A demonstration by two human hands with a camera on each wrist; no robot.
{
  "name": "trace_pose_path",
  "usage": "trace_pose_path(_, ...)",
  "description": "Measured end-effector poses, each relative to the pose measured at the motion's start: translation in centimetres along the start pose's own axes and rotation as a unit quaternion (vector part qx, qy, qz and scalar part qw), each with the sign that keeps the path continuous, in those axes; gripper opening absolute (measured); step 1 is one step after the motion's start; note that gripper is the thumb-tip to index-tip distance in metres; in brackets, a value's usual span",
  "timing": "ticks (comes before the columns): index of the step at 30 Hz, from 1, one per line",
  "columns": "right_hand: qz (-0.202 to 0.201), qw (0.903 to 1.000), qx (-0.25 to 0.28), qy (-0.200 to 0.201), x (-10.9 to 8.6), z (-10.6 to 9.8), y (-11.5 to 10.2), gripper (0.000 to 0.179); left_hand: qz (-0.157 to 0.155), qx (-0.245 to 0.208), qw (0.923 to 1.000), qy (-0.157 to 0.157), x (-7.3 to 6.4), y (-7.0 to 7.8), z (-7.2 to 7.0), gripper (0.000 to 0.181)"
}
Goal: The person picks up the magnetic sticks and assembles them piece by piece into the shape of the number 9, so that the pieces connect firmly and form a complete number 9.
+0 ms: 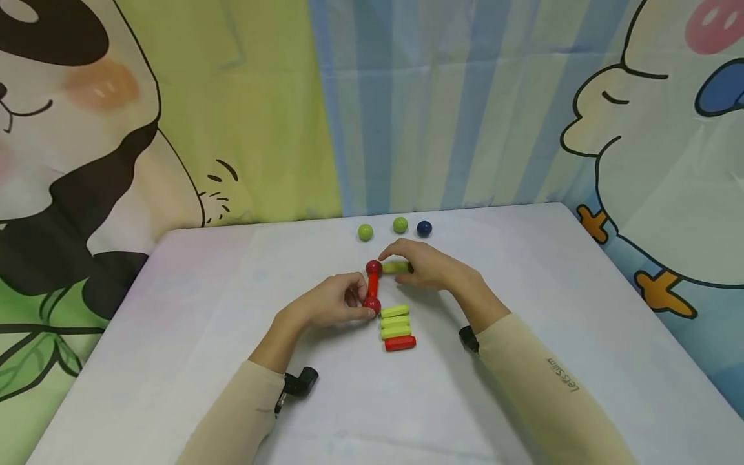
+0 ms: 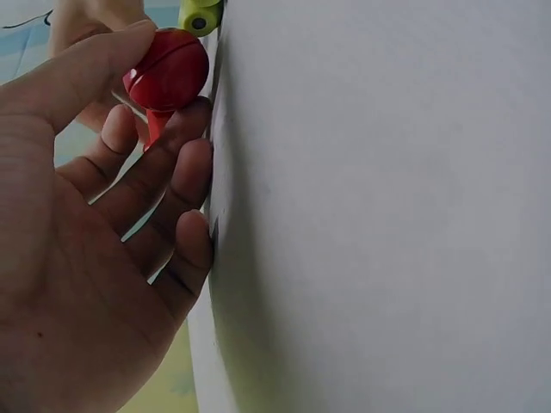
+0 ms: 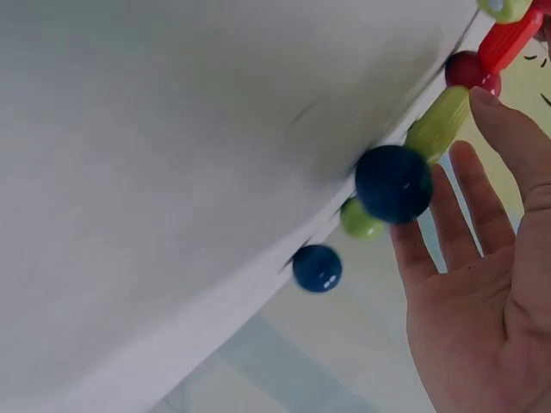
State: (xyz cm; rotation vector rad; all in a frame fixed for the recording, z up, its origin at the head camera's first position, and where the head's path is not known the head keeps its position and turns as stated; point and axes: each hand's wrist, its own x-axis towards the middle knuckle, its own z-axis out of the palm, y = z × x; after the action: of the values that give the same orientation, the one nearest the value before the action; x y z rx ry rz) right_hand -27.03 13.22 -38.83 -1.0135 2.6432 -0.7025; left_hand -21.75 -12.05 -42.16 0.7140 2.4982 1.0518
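Observation:
Two red balls joined by a red stick [image 1: 373, 286] lie on the table. My left hand [image 1: 332, 300] pinches the near red ball [image 2: 172, 73] between thumb and fingers. From the far red ball [image 3: 472, 72] a green stick [image 3: 437, 125] runs to the right, with a blue ball [image 3: 393, 183] on its other end. My right hand [image 1: 429, 265] is around this part, its thumb tip at the far red ball and its other fingers fairly straight behind the green stick. Its index fingertip is hidden in the right wrist view.
Several loose green sticks [image 1: 395, 321] and one red stick [image 1: 400, 343] lie in a row on the near side. Two green balls [image 1: 400, 225] and a blue ball [image 1: 424, 228] sit near the far edge of the white table [image 1: 232, 290]. A printed curtain [image 1: 407, 116] hangs behind.

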Motion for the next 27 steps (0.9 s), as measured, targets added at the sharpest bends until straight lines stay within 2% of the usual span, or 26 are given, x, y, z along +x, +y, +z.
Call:
trace_pose_path(6,0.046,0.9986,-0.015,0.021,-1.6,-1.2,1.2,0.046,-0.008,0.009,0.9999,-0.011,0.4,0.2,-0.1,0.030)
trace_pose_path(15,0.086,0.9963,-0.009,0.003,-2.4,-1.1,2.8,0.045,-0.019,0.008,0.9996,-0.021,0.5,-0.2,-0.2,0.031)
trace_pose_path(20,0.090,0.9959,0.002,0.009,-2.2,-0.9,3.2,0.043,-0.017,0.012,0.9996,-0.018,0.6,-0.1,-0.2,0.030)
trace_pose_path(27,0.065,0.9975,0.022,0.018,-1.6,-0.7,3.0,0.035,-0.010,0.010,0.9999,-0.006,0.5,-0.1,-0.4,0.031)
